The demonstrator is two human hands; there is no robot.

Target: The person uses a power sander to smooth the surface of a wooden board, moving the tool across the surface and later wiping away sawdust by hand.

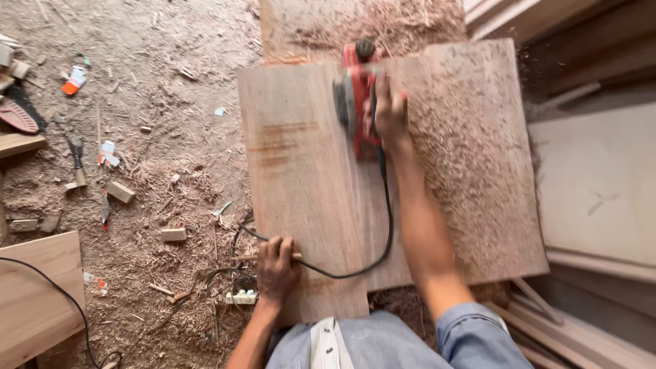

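A red electric planer (357, 102) rests on a wide wooden board (307, 178), near the board's far edge. My right hand (389, 113) is closed around the planer's handle. Its black cord (383, 225) loops back across the board toward me. My left hand (277, 266) grips the near left edge of the board, fingers curled over it. The right half of the board is covered in wood shavings (471, 157); the left half is bare planed wood with a few darker streaks.
The floor on the left is strewn with shavings, small wood blocks (120, 191) and scraps. A white power strip (240, 297) lies below my left hand. Another board (34, 294) sits at bottom left, stacked planks (594, 184) at right.
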